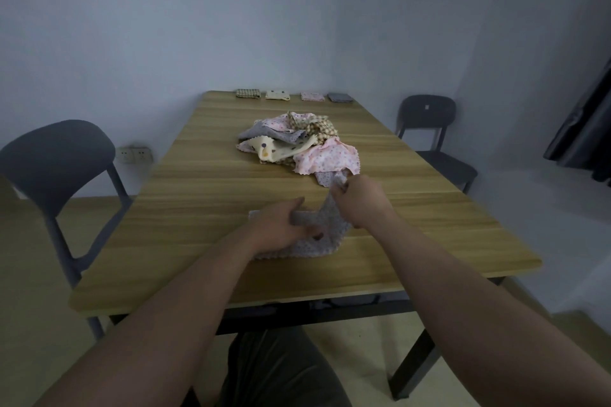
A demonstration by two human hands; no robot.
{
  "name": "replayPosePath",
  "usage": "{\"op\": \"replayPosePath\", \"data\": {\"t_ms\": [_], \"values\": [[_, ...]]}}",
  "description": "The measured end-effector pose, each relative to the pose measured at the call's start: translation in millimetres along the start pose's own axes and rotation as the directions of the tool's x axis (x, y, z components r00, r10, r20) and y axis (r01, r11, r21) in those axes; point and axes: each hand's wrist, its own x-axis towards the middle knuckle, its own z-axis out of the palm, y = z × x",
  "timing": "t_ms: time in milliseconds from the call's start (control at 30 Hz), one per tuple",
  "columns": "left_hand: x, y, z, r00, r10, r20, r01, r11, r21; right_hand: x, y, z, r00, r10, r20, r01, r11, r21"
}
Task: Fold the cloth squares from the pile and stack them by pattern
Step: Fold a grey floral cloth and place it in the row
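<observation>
A grey flowered cloth (317, 243) lies on the wooden table (185, 195) in front of me. My left hand (281, 226) grips its left part, with the thumb under a fold. My right hand (358, 200) pinches a raised corner of the same cloth and holds it above the table. Behind the hands sits the loose pile (299, 142) of pink, cream, checked and grey cloths. At the far edge lie folded stacks: checked (248, 93), cream dotted (277, 95), pink (312, 96) and grey (340, 97).
A grey chair (59, 168) stands at the table's left side and a dark chair (429, 129) at its far right. A dark curtain (588, 129) hangs on the right. Wall sockets (134, 154) sit low on the back wall.
</observation>
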Motion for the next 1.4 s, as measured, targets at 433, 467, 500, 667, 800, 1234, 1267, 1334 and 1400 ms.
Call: {"op": "replayPosePath", "data": {"t_ms": [433,467,500,667,800,1234,1267,1334,1400], "values": [[-15.2,-79.4,-10.9,0.844,-0.225,-0.487,0.172,0.973,-0.151,-8.0,-69.5,28.1,0.965,-0.160,0.207,0.176,0.982,-0.061],[-14.4,-80.0,-11.1,0.846,-0.234,-0.479,0.173,0.971,-0.167,-9.6,-73.7,29.7,0.960,-0.161,0.230,0.183,0.980,-0.076],[-14.3,-81.3,-12.0,0.846,-0.238,-0.478,0.173,0.969,-0.177,-10.5,-78.7,32.3,0.952,-0.168,0.257,0.198,0.976,-0.094],[-10.5,-88.1,-13.1,0.836,-0.259,-0.483,0.171,0.961,-0.219,-14.0,-96.5,47.3,0.925,-0.134,0.356,0.173,0.982,-0.081],[-9.5,-90.5,-13.4,0.839,-0.247,-0.485,0.164,0.964,-0.208,-18.7,-105.0,53.7,0.899,-0.132,0.417,0.183,0.980,-0.084],[-11.7,-86.1,-14.6,0.826,-0.209,-0.524,0.151,0.977,-0.151,-18.5,-96.8,58.8,0.963,-0.106,0.247,0.073,0.988,0.138],[-12.6,-84.9,-14.2,0.836,-0.204,-0.509,0.132,0.976,-0.173,-16.7,-92.9,56.2,0.972,-0.107,0.211,0.074,0.985,0.156],[-15.3,-82.6,-13.5,0.861,-0.195,-0.470,0.099,0.970,-0.222,-13.9,-83.9,51.9,0.982,-0.112,0.149,0.093,0.988,0.125],[-17.5,-80.3,-12.4,0.886,-0.124,-0.447,0.056,0.985,-0.161,-13.3,-73.4,51.1,0.988,-0.110,0.107,0.105,0.993,0.056]]}}
